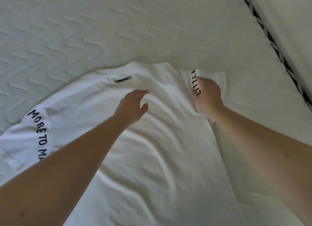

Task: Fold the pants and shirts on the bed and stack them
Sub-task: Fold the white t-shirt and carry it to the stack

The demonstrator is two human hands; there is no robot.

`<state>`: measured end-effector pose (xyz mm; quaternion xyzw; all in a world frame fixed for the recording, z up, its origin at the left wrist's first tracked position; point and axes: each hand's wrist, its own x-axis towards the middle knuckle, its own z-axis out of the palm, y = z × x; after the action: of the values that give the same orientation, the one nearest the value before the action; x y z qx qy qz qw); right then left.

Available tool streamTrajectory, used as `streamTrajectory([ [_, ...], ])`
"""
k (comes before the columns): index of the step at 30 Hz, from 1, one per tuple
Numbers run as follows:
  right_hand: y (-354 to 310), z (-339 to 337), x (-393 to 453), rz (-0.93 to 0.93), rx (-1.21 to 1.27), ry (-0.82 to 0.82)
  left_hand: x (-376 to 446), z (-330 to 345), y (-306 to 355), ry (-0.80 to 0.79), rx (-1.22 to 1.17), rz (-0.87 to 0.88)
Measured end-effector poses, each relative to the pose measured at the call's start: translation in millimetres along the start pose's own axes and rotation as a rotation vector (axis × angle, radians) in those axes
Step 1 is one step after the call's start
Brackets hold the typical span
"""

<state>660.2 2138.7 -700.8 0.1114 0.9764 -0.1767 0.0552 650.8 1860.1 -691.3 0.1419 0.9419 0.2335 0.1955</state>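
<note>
A white T-shirt (152, 149) lies spread back-side up across the quilted bed (67, 31), its collar label toward the far side, as a person begins the first fold. The right hand (208, 92) grips the right sleeve (195, 80), fingers curled round the turned-over cloth so that part of its black lettering shows. The left hand (133, 104) hovers over the upper back with fingers relaxed and spread, holding nothing (whether the fingertips brush the fabric cannot be told). The left sleeve (33, 128), printed "MORE TO MA…", lies flat and unfolded. Judging by the view, the task is at an early stage: this shirt has one sleeve partly turned in, its body is rumpled and unfolded, and no pants, other shirts or finished stack appear in frame.
</note>
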Motion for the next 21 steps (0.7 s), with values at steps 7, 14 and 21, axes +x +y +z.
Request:
streamTrajectory([
  [7, 86.1, -21.7, 12.3, 0.362, 0.193, -0.043, 72.7, 30.2, 83.0, 0.031, 0.16, 0.167],
  [14, 104.9, -24.7, 38.1, 0.52, 0.582, -0.165, 158.1, 52.6, 144.8, -0.06, 0.341, 0.204],
  [21, 118.1, -25.9, 33.1, 0.393, 0.509, -0.147, 205.0, 54.8, 173.4, -0.198, 0.465, 0.103],
])
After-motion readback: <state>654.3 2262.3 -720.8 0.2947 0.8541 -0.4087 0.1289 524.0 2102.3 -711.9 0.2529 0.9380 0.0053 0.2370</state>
